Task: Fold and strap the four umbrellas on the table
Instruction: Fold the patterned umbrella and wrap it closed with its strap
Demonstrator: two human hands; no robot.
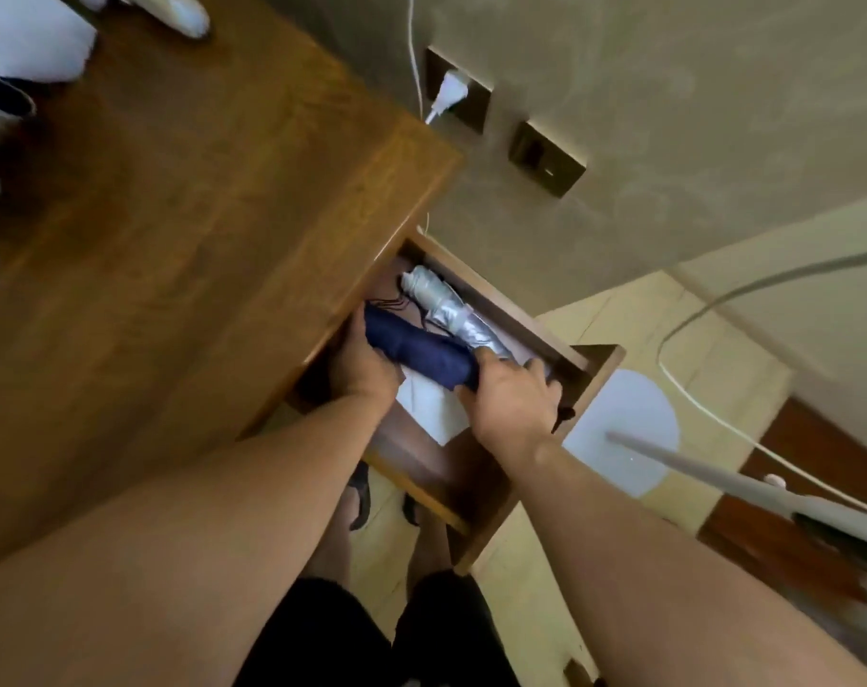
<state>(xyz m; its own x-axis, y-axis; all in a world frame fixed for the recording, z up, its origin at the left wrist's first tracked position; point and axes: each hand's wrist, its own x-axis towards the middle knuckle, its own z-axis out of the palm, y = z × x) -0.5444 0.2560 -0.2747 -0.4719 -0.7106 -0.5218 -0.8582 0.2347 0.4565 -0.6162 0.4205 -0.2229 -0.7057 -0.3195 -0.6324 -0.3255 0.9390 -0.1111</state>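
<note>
A folded navy blue umbrella [419, 350] lies inside an open wooden drawer [595, 374] under the table top. My left hand [359, 361] grips its left end near the table edge. My right hand [513, 396] grips its right end. Just behind it in the drawer lies a folded silver umbrella [446, 304], rolled up and slanting the same way. White paper [429, 406] lines the drawer bottom below the umbrellas.
The brown wooden table top [173, 215] fills the left. White cloth [29, 37] and a white object [183, 14] lie at its far corner. Wall sockets [456, 99] with a white plug and cable are behind. A pale pole [719, 480] crosses at the right.
</note>
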